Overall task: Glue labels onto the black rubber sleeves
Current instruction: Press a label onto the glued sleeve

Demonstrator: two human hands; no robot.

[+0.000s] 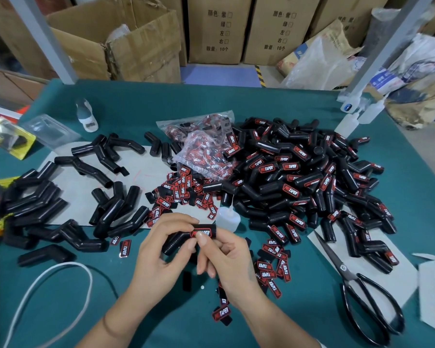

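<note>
Green bench [236, 101]: you pinch one sleeve [186, 238] in both hands, left hand [161, 249] and right hand [224, 257], labelled pile [299, 177] beyond right, bare sleeves [60, 197] left remain.

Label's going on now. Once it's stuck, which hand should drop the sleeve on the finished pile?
Right, probably. The finished pile lies on the right hand side; the left hand grips the sleeve and would have to cross over.

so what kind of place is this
Likely a small factory or warehouse packing bench: a heap of labelled black rubber sleeves, loose labels on the green-covered table, and stacked cardboard cartons behind.
</note>
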